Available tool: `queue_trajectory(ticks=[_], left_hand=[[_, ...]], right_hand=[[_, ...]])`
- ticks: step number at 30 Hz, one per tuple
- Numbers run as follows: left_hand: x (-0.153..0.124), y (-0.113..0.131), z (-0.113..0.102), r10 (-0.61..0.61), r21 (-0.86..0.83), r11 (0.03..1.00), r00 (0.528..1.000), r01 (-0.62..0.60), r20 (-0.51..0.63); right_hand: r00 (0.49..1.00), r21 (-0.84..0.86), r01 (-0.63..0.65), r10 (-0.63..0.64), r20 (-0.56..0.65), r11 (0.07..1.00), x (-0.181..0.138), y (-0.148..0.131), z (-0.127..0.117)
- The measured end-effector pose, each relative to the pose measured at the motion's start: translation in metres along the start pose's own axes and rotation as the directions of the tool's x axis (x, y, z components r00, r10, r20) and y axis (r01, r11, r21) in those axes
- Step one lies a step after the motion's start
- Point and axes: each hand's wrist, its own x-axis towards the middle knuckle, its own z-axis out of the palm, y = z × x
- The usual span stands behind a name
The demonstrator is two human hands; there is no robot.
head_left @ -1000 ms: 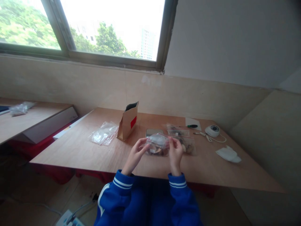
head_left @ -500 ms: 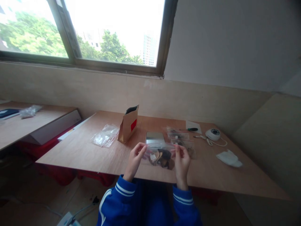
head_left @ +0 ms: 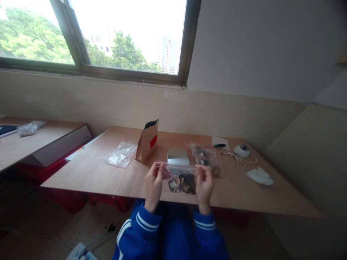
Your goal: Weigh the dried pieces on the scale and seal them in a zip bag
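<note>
Between my hands a clear zip bag is stretched above the near edge of the table, with dark and tan dried pieces and a small white packet inside. My left hand pinches its upper left corner. The upper right corner is in the fingers of my right hand. Just beyond the bag lies a flat scale with a shiny metal top. A brown paper pouch with a red label stands open-topped behind my left hand. More filled zip bags lie flat beyond my right hand.
Clear plastic bags lie on the left of the table. At the right are a green-handled screwdriver on white paper, a white dome camera with its cable, and a crumpled white tissue.
The bag's top edge now looks straighter and tauter. My right hand has come slightly closer to my left, and the view has shifted a little.
</note>
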Motion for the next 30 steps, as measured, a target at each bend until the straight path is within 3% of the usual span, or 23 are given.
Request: queue_trajectory(ticks=[3, 6, 9, 12, 15, 19, 25, 30], left_hand=[[0.005, -0.011, 0.001, 0.03, -0.001, 1.0, 0.999, -0.03, -0.04], [0.012, -0.019, 0.0, 0.019, -0.08, 0.997, 0.998, -0.024, -0.053], [0.017, -0.023, -0.003, -0.019, -0.175, 0.985, 0.994, 0.0, -0.104], [0.018, -0.026, -0.005, -0.073, -0.265, 0.963, 0.989, 0.036, -0.129], [0.017, -0.027, -0.004, -0.124, -0.339, 0.937, 0.987, 0.083, -0.102], [0.013, -0.022, -0.002, -0.121, -0.358, 0.93, 0.989, 0.085, -0.08], [0.008, -0.016, -0.007, -0.085, -0.294, 0.955, 0.981, 0.031, -0.176], [0.003, -0.013, -0.009, -0.085, -0.299, 0.954, 0.985, 0.037, -0.148]], right_hand=[[0.994, 0.125, -0.107, 0.106, 0.011, 0.986, 0.001, 0.004, 0.003], [0.955, 0.252, -0.274, 0.234, 0.18, 0.928, 0.003, 0.01, 0.004], [0.92, 0.271, -0.339, 0.256, 0.298, 0.901, 0.003, 0.016, 0.004], [0.929, 0.257, -0.327, 0.26, 0.262, 0.909, 0.002, 0.016, 0.004], [0.949, 0.227, -0.309, 0.282, 0.142, 0.924, 0.002, 0.009, 0.007], [0.956, 0.191, -0.294, 0.293, 0.034, 0.937, 0.004, -0.001, 0.014], [0.966, 0.178, -0.251, 0.233, 0.116, 0.951, 0.002, -0.012, 0.016], [0.973, 0.174, -0.207, 0.184, 0.139, 0.963, 0.0, -0.017, 0.007]])
